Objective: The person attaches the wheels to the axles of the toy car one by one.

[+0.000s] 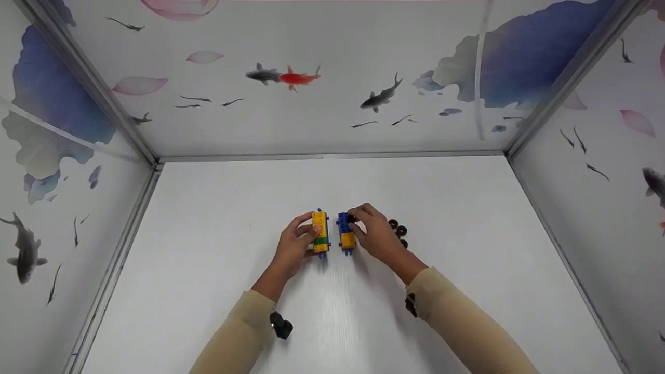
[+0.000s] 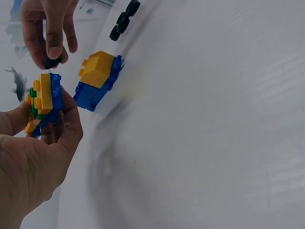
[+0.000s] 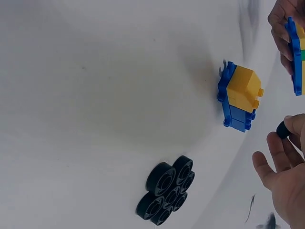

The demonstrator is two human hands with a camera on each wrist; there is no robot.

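Note:
My left hand (image 1: 292, 246) grips a toy block car (image 1: 319, 223) by its sides. It has yellow bricks and a green one on a blue base with small axle stubs. Between thumb and fingertips my right hand (image 1: 378, 236) pinches a small black toy wheel (image 3: 282, 130). In the left wrist view, that wheel is close to the end of the held car's blue base. A second block car (image 3: 243, 88), with a sloped yellow brick and blue bricks on a blue base, stands on the table between the hands, partly behind the right fingers in the head view.
Several black toy wheels (image 3: 160, 179) lie bunched on the white table (image 1: 208, 208), just right of my right hand. Printed panels with fish and petals enclose the table at the back (image 1: 332, 119) and both sides. Small black devices (image 1: 281, 325) sit at both sleeves.

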